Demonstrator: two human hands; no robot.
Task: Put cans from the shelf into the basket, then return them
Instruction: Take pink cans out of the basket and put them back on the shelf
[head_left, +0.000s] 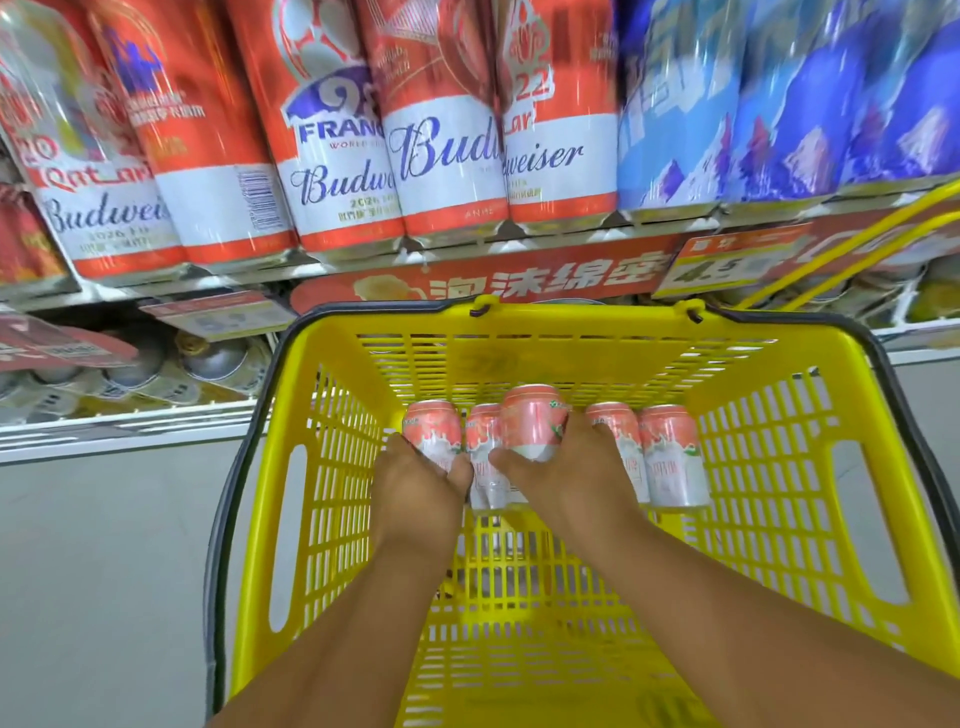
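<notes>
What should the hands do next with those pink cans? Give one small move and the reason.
Probably lift out the two gripped cans: the right hand holds the raised can, the left hand grips the leftmost can, all inside the yellow basket.

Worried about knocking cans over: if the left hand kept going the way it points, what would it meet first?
The left hand points toward the basket's far wall and is already against the leftmost pink can, so that can comes first; beyond it probably the yellow basket wall.
</notes>
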